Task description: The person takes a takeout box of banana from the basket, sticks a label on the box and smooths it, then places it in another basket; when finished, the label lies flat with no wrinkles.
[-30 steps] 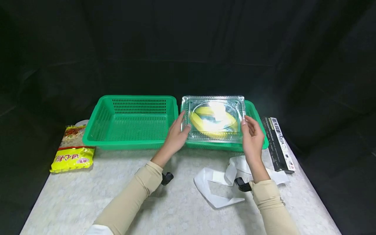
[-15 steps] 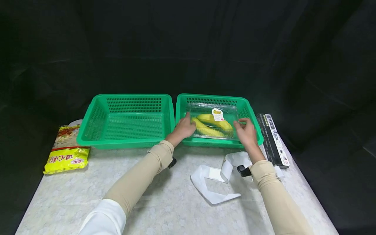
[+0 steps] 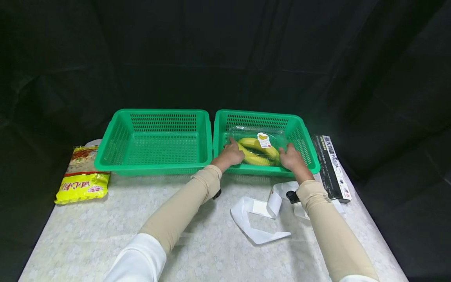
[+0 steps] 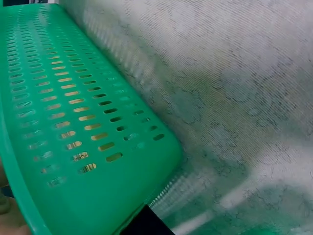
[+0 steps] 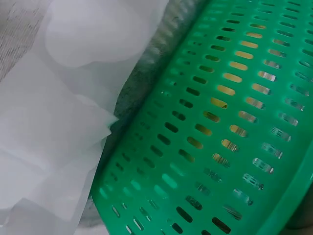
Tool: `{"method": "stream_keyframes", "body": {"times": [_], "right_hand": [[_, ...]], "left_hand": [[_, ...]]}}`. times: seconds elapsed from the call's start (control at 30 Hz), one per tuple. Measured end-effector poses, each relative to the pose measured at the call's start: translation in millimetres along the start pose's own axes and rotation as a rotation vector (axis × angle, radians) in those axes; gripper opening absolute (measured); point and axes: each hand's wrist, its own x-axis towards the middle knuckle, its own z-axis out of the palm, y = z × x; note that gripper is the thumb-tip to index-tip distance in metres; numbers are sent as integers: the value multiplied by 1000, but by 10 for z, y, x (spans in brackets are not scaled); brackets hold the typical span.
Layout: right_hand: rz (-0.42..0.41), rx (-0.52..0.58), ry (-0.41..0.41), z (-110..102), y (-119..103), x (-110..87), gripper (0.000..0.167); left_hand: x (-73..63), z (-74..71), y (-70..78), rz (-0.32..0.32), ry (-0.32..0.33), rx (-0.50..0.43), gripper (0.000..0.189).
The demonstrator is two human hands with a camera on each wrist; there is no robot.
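Observation:
Inside the right green basket (image 3: 303, 135), a clear plastic clamshell box (image 3: 278, 138) lies flat. Yellow bananas (image 3: 253, 157) show through its lid, with a white banana label (image 3: 264, 140) on top. My left hand (image 3: 231, 154) holds the box at its left side, reaching over the basket's front rim. At the opposite side, my right hand (image 3: 291, 157) holds the box's right edge. Fingertips of both hands are partly hidden. Each wrist view looks at the basket's slotted outer wall (image 4: 73, 107), with yellow showing through the slots.
A second green basket (image 3: 162, 150) stands to the left, close beside the first. A yellow pasta bag (image 3: 84, 188) lies at far left, a black pasta box (image 3: 331, 168) at right. White strips (image 3: 246, 223) lie on the patterned tablecloth (image 3: 197, 250) in front.
Both hands have lowered the banana box from above the right basket down into it. The label, earlier washed out by glare, now shows clearly.

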Motion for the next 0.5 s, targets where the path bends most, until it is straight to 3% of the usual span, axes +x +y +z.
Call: {"method": "stream_keyframes", "body": {"times": [0.3,0.37,0.5], "right_hand": [[18,-20,-3,18,-59,47,66],[14,-23,8,23,-60,37,67],[-19,-5,92,43,-60,-40,69]], "left_hand": [[-42,23,-37,44,76,49,75],[-70,17,-75,84,79,33,75],[-235,-43,-205,242,135,-19,74]]}}
